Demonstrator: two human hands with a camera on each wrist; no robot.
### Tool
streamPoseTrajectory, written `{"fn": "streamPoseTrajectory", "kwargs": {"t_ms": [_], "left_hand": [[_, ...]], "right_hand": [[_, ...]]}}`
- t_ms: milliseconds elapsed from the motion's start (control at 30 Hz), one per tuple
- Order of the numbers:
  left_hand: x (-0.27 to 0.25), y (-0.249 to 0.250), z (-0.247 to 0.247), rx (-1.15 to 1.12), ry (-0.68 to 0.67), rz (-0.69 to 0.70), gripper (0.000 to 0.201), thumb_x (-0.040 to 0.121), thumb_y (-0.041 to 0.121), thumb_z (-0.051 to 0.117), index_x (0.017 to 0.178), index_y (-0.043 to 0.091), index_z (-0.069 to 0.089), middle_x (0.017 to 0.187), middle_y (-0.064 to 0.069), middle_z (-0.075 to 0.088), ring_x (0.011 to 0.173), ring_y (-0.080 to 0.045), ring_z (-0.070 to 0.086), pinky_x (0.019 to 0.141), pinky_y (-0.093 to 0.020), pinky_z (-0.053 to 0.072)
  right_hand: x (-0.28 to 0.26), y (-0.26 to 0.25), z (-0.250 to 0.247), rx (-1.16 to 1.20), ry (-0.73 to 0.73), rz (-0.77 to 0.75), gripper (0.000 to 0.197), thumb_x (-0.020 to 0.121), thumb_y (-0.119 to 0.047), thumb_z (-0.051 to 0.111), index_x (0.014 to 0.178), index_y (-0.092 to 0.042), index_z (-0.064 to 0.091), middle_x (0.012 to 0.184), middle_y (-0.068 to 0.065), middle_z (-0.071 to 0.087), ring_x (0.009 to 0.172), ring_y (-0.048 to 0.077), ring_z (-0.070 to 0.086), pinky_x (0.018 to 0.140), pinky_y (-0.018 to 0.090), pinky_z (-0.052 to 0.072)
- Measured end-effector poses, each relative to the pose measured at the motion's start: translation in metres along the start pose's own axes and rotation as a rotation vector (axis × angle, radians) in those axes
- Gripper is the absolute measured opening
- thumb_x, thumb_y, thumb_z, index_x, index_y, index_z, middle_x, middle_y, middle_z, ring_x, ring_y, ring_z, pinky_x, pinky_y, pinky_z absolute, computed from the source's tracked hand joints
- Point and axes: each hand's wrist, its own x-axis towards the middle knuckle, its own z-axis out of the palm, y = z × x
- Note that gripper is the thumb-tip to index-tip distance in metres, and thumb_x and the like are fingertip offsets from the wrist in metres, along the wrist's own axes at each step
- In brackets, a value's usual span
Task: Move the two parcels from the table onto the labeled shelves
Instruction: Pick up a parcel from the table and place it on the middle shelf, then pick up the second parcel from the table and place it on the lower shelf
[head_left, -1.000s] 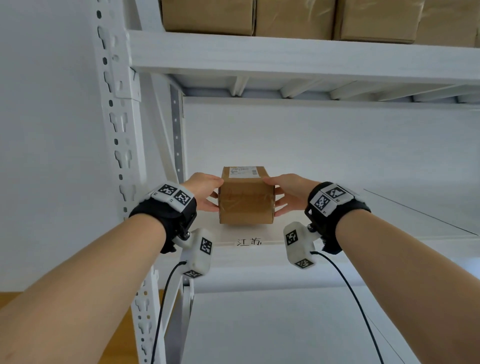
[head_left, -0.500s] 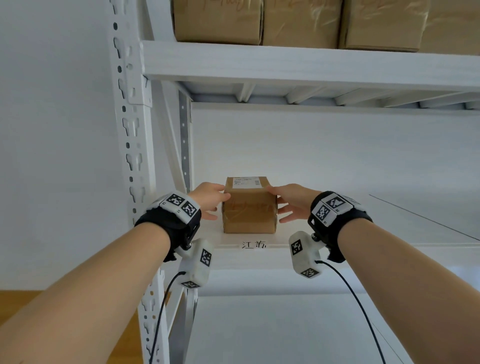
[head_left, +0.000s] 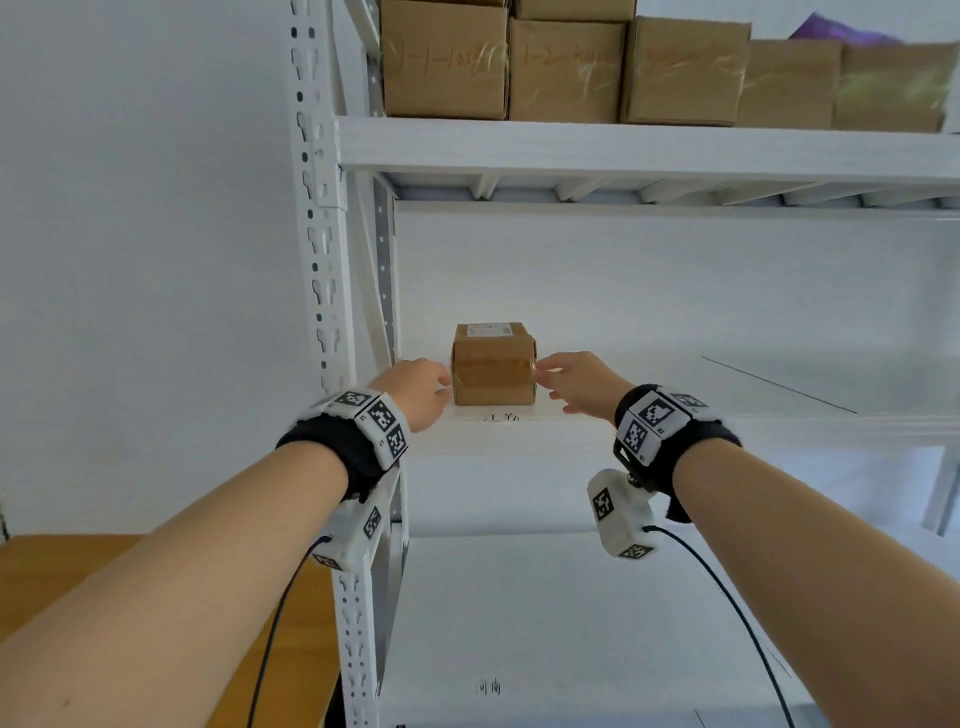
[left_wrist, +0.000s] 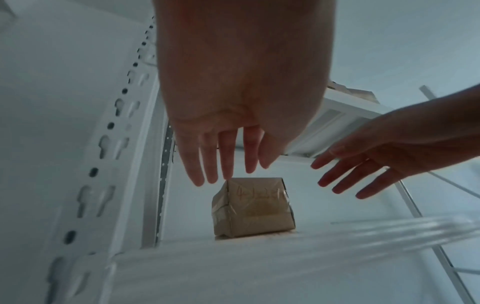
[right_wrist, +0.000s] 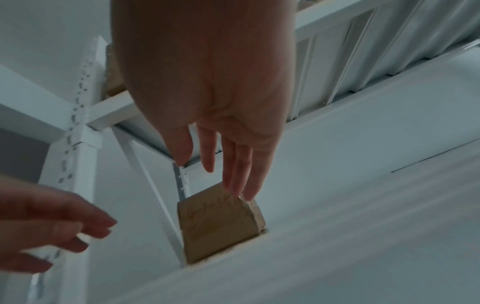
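Flanking the parcel (head_left: 493, 366) on the shelf (head_left: 649, 421), your left hand (head_left: 418, 392) and right hand (head_left: 576, 379) hang loose, gripping nothing. It looks light, stiff and tape-slick; hold opposite sides.

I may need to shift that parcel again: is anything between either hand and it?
Nothing visible. The parcel sits alone on the labeled shelf, with the left hand and right hand open on either side, fingers at its front corners.

Bare forearms, no sleeves. Each wrist wears a black strap (head_left: 332, 447) topped with white blocks of black-and-white square markers (head_left: 655, 415). Below hangs a white camera pod (head_left: 621, 519) trailing a black cable (head_left: 727, 613).
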Motion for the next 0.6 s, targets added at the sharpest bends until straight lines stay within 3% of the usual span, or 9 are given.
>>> {"fn": "streamPoseTrajectory", "kwargs": {"t_ms": [200, 367, 600], "left_hand": [[-0.082, 0.004, -0.001, 0.133, -0.008, -0.008, 0.037, 0.098, 0.024, 0.037, 0.130, 0.016, 0.054, 0.135, -0.009, 0.058, 0.120, -0.030, 0.056, 0.098, -0.038, 0.045], [-0.148, -0.002, 0.005, 0.217, -0.048, -0.033, 0.036, 0.097, 0.020, 0.034, 0.123, 0.013, 0.058, 0.126, -0.010, 0.062, 0.111, -0.030, 0.060, 0.088, -0.036, 0.047], [-0.219, -0.034, 0.015, 0.206, -0.112, -0.146, 0.033, 0.095, 0.019, 0.036, 0.116, 0.012, 0.061, 0.118, -0.009, 0.066, 0.104, -0.028, 0.063, 0.085, -0.037, 0.050]], "right_hand": [[-0.077, 0.001, 0.031, -0.189, -0.044, -0.045, 0.043, 0.096, -0.027, 0.048, 0.136, -0.010, 0.051, 0.135, 0.012, 0.058, 0.124, 0.028, 0.053, 0.101, 0.033, 0.040], [-0.129, 0.003, 0.063, -0.299, -0.122, -0.063, 0.044, 0.096, -0.031, 0.047, 0.136, -0.014, 0.050, 0.136, 0.010, 0.056, 0.126, 0.026, 0.051, 0.104, 0.035, 0.039], [-0.173, 0.000, 0.116, -0.494, -0.211, -0.114, 0.045, 0.098, -0.030, 0.040, 0.140, -0.015, 0.044, 0.142, 0.008, 0.050, 0.130, 0.026, 0.047, 0.105, 0.038, 0.039]]}}
